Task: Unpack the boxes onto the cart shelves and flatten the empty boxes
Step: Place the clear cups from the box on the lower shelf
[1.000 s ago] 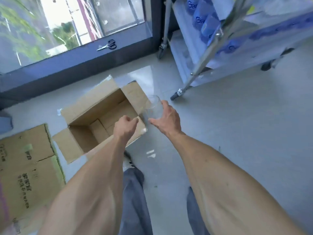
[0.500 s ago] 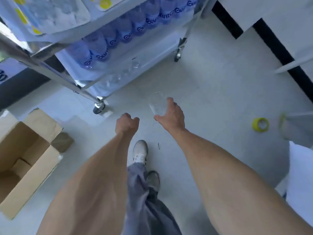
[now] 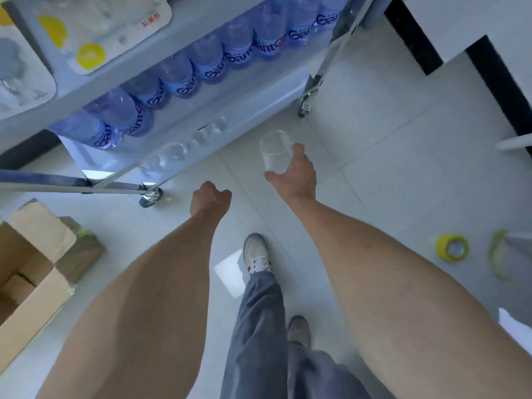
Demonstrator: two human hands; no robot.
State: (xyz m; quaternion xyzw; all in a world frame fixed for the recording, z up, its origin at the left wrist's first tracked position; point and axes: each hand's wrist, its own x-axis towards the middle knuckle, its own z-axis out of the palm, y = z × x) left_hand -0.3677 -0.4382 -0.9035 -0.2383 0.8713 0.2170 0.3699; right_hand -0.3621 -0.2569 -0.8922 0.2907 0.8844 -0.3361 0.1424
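My right hand (image 3: 296, 175) grips a clear drinking glass (image 3: 275, 151) upright, just in front of the cart's bottom shelf. My left hand (image 3: 210, 200) is curled into a fist with nothing visible in it, level with the cart's near wheel. The metal cart (image 3: 121, 184) fills the upper left. Its middle shelf carries a row of blue water bottles (image 3: 184, 79). Several clear glasses (image 3: 184, 148) stand on its bottom shelf. An open cardboard box (image 3: 31, 272) sits on the floor at the left edge.
A yellow tape roll (image 3: 452, 247) lies on the floor at the right, next to a grey object with a yellow-green strip (image 3: 501, 254). White packs with yellow dots (image 3: 86, 33) lie on the cart's top shelf. My feet (image 3: 256, 256) stand on pale floor tiles.
My view swung from the box by the window to the cart. Both hands came closer to the bottom shelf, the right one still carrying the glass.
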